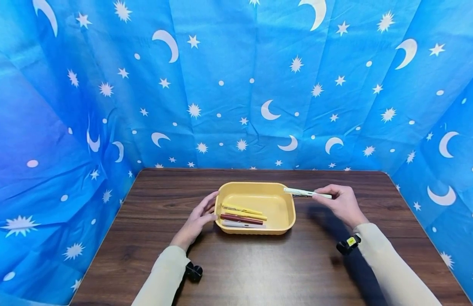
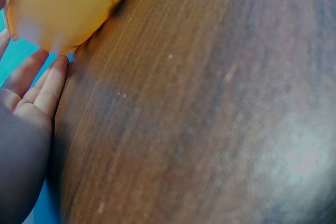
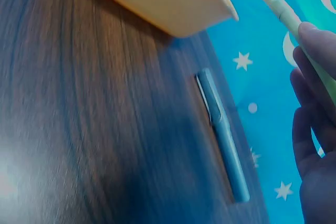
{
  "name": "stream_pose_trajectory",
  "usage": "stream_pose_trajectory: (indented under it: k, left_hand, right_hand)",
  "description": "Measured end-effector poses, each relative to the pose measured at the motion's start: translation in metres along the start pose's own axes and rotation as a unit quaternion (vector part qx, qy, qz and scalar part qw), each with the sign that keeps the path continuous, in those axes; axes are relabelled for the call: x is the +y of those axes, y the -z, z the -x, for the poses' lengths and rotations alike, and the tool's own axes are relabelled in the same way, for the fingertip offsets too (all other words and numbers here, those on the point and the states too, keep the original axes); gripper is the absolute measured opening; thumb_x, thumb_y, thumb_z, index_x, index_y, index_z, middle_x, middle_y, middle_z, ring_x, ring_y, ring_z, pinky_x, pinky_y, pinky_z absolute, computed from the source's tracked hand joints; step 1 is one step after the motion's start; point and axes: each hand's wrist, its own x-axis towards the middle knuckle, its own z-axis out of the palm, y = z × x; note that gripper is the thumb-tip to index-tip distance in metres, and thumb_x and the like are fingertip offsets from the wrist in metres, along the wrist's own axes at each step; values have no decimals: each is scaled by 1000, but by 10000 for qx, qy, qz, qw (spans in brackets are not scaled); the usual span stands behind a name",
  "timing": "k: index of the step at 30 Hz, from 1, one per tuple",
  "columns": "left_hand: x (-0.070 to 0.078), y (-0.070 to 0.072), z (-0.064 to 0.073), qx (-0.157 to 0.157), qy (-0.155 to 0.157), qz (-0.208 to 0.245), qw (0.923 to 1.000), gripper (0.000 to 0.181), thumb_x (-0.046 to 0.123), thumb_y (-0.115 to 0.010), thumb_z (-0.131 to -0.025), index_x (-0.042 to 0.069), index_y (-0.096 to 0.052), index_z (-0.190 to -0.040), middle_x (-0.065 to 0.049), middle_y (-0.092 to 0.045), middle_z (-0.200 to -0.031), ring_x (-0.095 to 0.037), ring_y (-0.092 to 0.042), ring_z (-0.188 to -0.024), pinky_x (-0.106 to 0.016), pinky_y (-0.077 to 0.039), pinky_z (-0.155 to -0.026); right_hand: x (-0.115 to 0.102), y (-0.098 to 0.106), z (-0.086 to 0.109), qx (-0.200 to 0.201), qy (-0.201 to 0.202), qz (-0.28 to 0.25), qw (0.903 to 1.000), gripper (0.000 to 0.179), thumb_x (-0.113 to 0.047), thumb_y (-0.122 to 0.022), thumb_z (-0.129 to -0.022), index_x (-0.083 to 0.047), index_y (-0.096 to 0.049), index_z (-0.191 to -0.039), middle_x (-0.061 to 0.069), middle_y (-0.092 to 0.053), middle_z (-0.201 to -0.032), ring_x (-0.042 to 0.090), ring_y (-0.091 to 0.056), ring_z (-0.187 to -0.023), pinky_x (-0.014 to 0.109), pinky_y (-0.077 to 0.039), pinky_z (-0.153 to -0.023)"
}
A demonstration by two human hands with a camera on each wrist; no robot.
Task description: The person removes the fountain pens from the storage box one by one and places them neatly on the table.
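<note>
A yellow tray [image 1: 274,212] stands on the table, holding two yellow pens [image 1: 242,209], dark red pen barrels [image 1: 242,219] and a pale pen [image 1: 244,225]. Against its left wall my left hand [image 1: 198,219] rests; in the left wrist view its fingers [image 2: 52,87] look fairly straight where they touch the tray. My right hand [image 1: 341,203] pinches a pale green pen [image 1: 299,192] between thumb and fingers, its clip end over the tray's right rim. Below that hand, a blue-grey pen [image 3: 226,140] lies on the table beside the tray, mostly hidden in the head view.
The dark wood-grain table [image 1: 251,267] extends around the tray. A blue cloth [image 1: 236,93] with moons and stars hangs behind it and along both sides. Black wrist cameras [image 1: 194,272] sit on both sleeves.
</note>
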Motion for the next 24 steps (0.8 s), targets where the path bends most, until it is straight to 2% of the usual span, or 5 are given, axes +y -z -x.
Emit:
stream_pose_trajectory:
  k: [7,11,19,24]
  left_hand:
    - [1,0,1,19,35,28,10000,73,5,-59,-98,30,-37,-163,-7,-33,-170,-30,-34,-155,-55,-28,-125]
    - [2,0,2,21,53,33,10000,72,6,-59,-99,31,-38,-163,-7,-34,-170,-30,-36,-155,-55,-29,-124]
    - [2,-1,2,-50,-27,-67,10000,73,6,-59,-99,24,-34,-165,-11,-32,-171,-34,-34,-155,-45,-35,-122]
    - [4,-1,3,-45,23,51,10000,73,6,-58,-99,27,-35,-165,-10,-31,-171,-32,-34,-155,-51,-32,-123]
  right_hand:
    - [16,11,8,219,-134,105,9996,19,-24,-81,-93,-11,-82,-108,1,-78,-100,21,-62,-78,24,-51,-63]
    - [23,16,11,245,-124,191,9994,21,-25,-80,-95,-11,-82,-110,3,-78,-100,20,-63,-79,22,-53,-65]
    - [38,20,13,133,-8,585,9982,19,-23,-78,-96,-11,-83,-109,10,-78,-105,15,-64,-79,21,-53,-67]
    - [47,17,12,82,106,725,9973,15,-22,-79,-95,-13,-84,-106,9,-79,-106,8,-66,-82,18,-53,-70]
